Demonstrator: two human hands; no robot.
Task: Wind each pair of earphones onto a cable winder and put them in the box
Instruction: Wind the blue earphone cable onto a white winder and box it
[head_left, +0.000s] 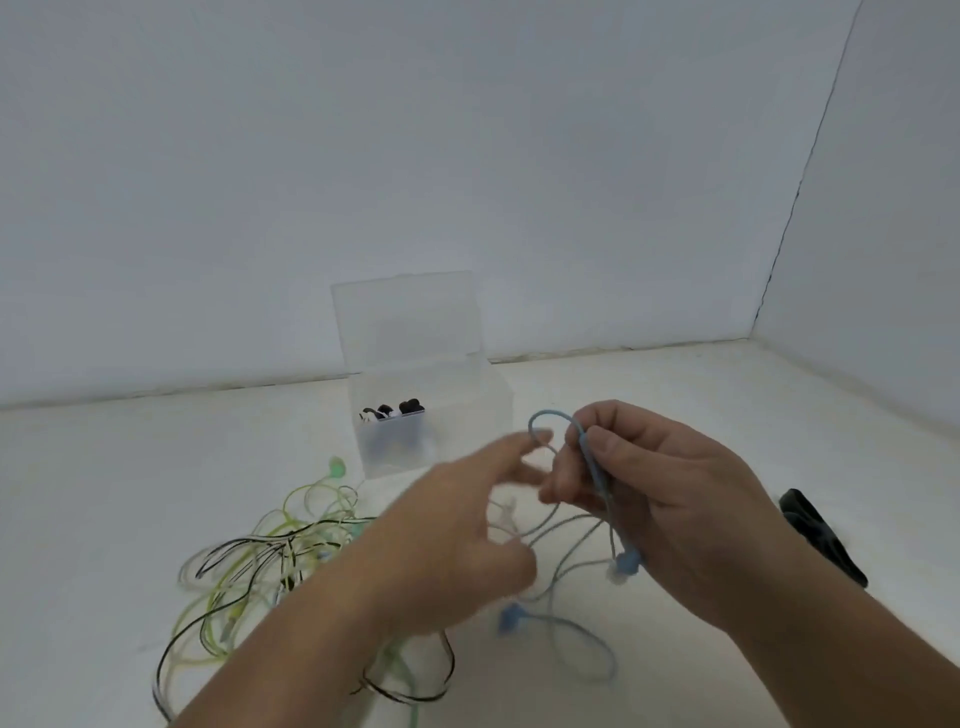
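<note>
Right hand (670, 499): fingers are being curled; the blue earphones' cable (592, 462) is being pinched between thumb and fingers, with a loop standing above the fingertips.
Left hand (457, 535): blurred; fingers are being held out fairly straight toward that loop, index tip at the loop, and nothing is seen being gripped.
Blue earphones: held up off the table (675, 395) between the hands; one blue earbud (626, 561) is hanging just under the right hand, the other (511, 618) lower, and the rest of the cable is trailing onto the table.
Winder: none is being made out in either hand; too blurred to be sure.
Box (395, 447): clear plastic, lid (410, 322) standing open, behind the hands; dark and white items (392, 410) are sitting inside, likely pairs already wound.
Tangle (270, 561): green and black-and-white earphones are lying loose left of the hands, unwound.
Black object (821, 535): lying at right; kind cannot be told.
Progress: judged partway; the blue pair is being handled now, several pairs are left.
</note>
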